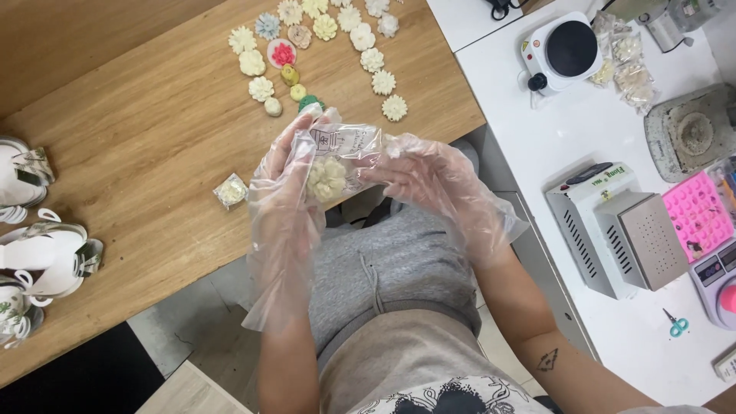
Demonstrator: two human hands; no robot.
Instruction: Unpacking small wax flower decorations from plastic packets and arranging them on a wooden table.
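Note:
Both my hands wear loose clear plastic gloves. My left hand (287,184) and my right hand (425,180) hold a small clear plastic bag (349,149) between them, just off the wooden table's edge, above my lap. A cream flower-shaped piece (327,179) sits inside the bag, against my left palm. One bagged flower piece (231,191) lies on the wooden table (138,146) to the left of my left hand.
Several flower-shaped pieces (322,46), cream, pink, green and blue, lie at the table's far edge. White paper bags (38,261) stand at the left. The white counter (598,130) on the right holds a small hotplate (563,50), a metal sealing machine (621,230), a pink mould (698,211) and small scissors (677,324).

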